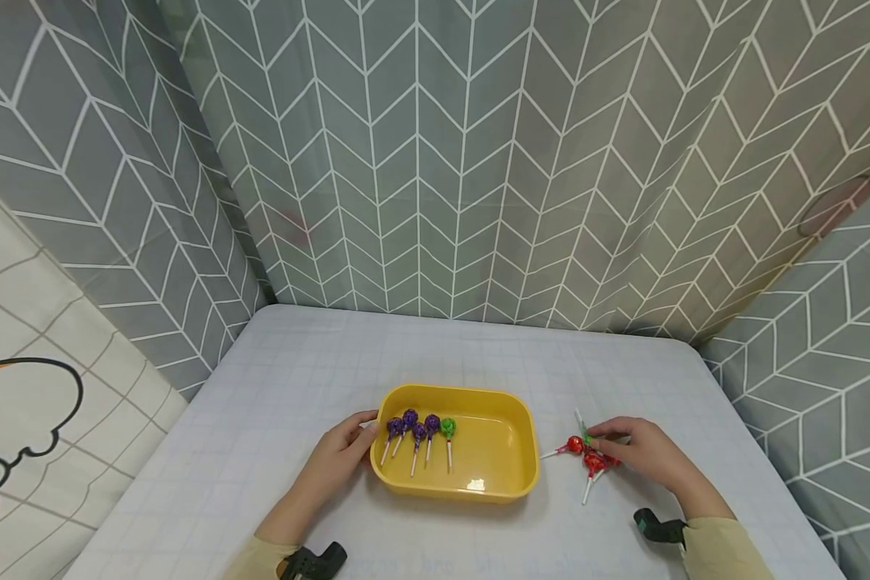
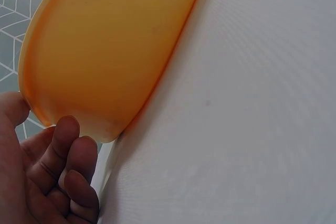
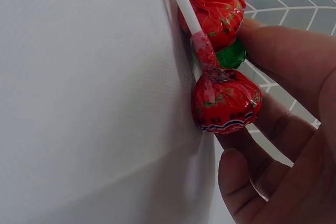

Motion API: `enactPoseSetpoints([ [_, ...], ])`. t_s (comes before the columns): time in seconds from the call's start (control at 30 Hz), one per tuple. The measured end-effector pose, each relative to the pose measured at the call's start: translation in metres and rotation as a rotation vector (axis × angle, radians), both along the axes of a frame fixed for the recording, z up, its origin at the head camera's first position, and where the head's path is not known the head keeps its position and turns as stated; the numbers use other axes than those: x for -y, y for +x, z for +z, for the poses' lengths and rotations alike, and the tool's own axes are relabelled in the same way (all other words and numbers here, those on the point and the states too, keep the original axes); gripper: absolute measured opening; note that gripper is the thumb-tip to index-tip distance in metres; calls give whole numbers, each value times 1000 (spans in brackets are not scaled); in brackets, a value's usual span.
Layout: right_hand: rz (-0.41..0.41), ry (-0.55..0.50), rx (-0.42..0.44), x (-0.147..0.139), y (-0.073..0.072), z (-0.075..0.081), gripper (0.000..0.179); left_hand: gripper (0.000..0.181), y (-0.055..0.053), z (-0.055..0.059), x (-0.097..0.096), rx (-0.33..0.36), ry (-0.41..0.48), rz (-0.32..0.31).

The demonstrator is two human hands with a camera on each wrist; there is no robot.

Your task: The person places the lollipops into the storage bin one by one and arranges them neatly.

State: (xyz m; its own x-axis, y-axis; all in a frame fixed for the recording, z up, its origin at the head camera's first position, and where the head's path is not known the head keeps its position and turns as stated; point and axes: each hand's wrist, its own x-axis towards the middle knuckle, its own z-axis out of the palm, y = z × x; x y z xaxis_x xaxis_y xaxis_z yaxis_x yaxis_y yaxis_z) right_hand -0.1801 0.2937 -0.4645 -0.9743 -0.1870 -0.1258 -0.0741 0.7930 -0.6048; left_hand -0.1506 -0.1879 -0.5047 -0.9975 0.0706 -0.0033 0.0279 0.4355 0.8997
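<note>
A yellow tray (image 1: 496, 443) sits on the table, holding several purple lollipops (image 1: 432, 423) and one green lollipop (image 1: 447, 428) in its left half. My left hand (image 1: 339, 451) grips the tray's left end; in the left wrist view its thumb is at the rim and the other fingers curl by the outer wall. To the right of the tray, several red lollipops (image 1: 593, 461) lie in a loose bunch. My right hand (image 1: 641, 451) is over them, thumb and forefinger pinching another green lollipop (image 3: 232, 54). Red lollipops partly cover that green one in the right wrist view.
A white cloth (image 1: 283, 362) covers the table. Grey curtains (image 1: 442, 161) with a white line pattern stand behind it and at both sides. Black wrist-camera mounts (image 1: 660, 528) sit at both sleeves.
</note>
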Motion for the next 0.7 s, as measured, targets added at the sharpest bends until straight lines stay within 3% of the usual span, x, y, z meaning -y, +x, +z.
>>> enactPoseSetpoints([
  [0.47,-47,57,-8,4,1,0,39,36,0,0,-1,3,-14,6],
  [0.7,-62,123,-51,10,1,1,34,36,0,1,0,0,-32,16],
])
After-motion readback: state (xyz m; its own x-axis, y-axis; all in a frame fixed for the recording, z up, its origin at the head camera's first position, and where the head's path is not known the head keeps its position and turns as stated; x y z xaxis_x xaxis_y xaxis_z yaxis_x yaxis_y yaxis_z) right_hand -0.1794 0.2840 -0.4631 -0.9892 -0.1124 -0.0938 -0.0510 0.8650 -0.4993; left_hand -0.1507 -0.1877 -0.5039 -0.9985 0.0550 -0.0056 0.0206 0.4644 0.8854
